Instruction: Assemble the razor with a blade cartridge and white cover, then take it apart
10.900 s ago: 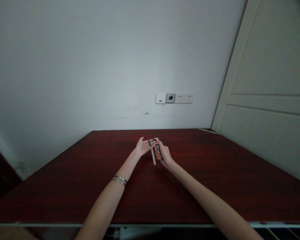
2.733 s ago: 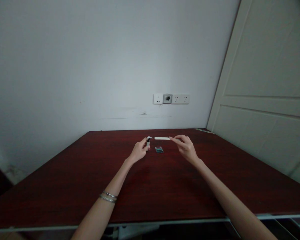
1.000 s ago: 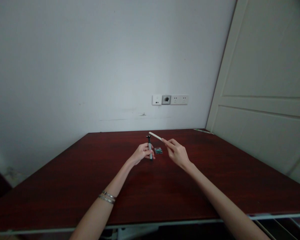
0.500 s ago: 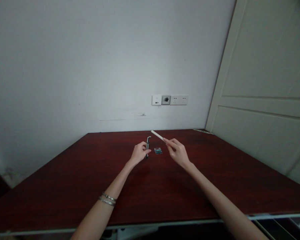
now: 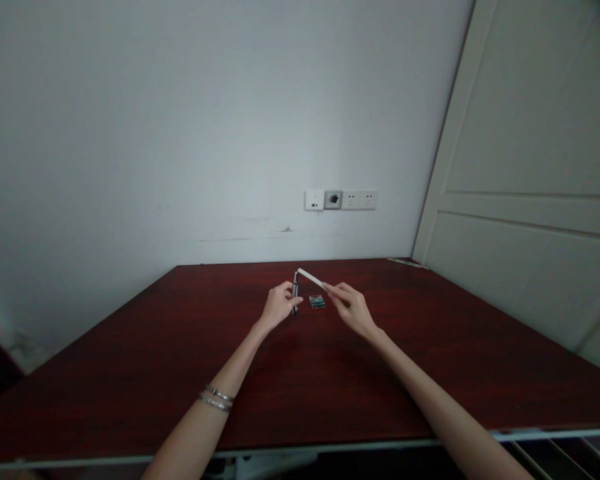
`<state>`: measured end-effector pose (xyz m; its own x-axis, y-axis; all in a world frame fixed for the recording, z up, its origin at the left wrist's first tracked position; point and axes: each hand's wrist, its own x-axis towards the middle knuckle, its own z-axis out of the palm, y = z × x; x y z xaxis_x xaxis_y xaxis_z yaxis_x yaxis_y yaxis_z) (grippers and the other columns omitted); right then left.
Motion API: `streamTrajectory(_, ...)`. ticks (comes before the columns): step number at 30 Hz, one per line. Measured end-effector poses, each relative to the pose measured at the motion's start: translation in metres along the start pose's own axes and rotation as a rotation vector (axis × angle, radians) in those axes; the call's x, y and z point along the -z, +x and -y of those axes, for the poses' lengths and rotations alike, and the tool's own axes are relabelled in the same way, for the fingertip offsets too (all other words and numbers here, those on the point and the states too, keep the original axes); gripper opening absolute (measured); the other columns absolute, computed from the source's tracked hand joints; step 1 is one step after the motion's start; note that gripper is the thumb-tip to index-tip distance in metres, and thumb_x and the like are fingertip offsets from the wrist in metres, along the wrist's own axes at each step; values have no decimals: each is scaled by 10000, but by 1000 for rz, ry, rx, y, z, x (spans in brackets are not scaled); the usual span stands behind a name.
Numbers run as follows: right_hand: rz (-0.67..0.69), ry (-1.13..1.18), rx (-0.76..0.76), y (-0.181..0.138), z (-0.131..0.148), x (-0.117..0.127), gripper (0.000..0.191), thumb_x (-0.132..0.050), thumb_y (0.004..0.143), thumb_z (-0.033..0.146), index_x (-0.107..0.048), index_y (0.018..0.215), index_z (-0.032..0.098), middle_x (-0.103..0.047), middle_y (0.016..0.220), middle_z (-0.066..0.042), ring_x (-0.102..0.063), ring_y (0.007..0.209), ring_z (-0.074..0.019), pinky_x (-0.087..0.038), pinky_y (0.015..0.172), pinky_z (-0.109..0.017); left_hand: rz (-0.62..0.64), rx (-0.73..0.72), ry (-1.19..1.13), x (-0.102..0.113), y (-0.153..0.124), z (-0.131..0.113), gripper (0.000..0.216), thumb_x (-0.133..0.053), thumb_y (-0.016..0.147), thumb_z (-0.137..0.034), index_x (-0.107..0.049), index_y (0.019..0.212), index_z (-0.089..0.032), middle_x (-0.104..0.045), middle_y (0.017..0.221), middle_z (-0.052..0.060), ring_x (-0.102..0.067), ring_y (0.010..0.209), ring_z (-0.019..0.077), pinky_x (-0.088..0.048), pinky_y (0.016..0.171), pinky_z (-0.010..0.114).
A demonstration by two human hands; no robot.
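My left hand [image 5: 279, 304] closes its fingers and thumb around a slim black-and-silver tool [image 5: 295, 297] held upright, with a narrow bent tip at the top. My right hand [image 5: 351, 308] pinches the near end of a slender white stick [image 5: 311, 277], which slants up and leftward. The stick's far end meets the tool's bent tip in view; whether they actually touch I cannot tell. Between the hands, on the table, lies a small clear case [image 5: 317, 302] with teal-coloured contents too small to make out.
The dark red wooden tabletop [image 5: 300, 387] reaches back to a pale wall [image 5: 130, 133] with a row of sockets and switches [image 5: 350, 200]. A white panelled door [image 5: 525, 160] stands at the right. A pale thin strip [image 5: 406, 263] lies near the back right edge.
My right hand has shifted slightly left and down, bringing the white stick's far end to the tool's bent tip. My left hand has hardly moved.
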<state>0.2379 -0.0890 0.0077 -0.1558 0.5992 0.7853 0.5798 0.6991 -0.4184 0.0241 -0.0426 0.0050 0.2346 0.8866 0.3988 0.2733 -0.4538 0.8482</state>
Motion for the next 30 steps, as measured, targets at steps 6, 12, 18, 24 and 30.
streamTrajectory(6,-46,56,-10,1,4,-2,337,-426,874,264,-588,1163,209,-573,774,-35,-524,654,-128,-438,602,-248,30,14,-75,-1,0,1,167,-654,655,-201,-514,736,-161,-581,556,-27,-603,498,139,-445,472,210)
streamTrajectory(12,-35,87,9,0,4,-2,315,-453,861,248,-611,1129,201,-583,779,-34,-535,671,-128,-430,610,-249,57,23,-163,-2,-2,-2,153,-616,666,-156,-515,782,-150,-589,601,-17,-617,528,141,-490,520,242)
streamTrajectory(18,-73,106,-39,2,7,5,322,-461,861,302,-616,1124,197,-583,768,-33,-519,651,-128,-426,601,-251,68,31,-212,-1,-1,-6,160,-598,677,-162,-515,811,-134,-602,615,6,-610,517,134,-490,509,240)
streamTrajectory(24,-95,16,-68,24,0,9,343,-477,847,380,-661,1047,171,-598,691,-34,-517,595,-128,-398,559,-238,112,173,-283,1,-5,-19,169,-586,685,-196,-513,825,-134,-617,611,25,-616,483,156,-465,436,228)
streamTrajectory(30,68,-101,-12,47,-3,7,315,-479,851,373,-649,1075,232,-646,775,-42,-560,644,-132,-400,584,-222,143,288,-402,1,-8,-30,200,-608,668,-230,-550,827,-124,-627,613,41,-630,502,166,-462,432,217)
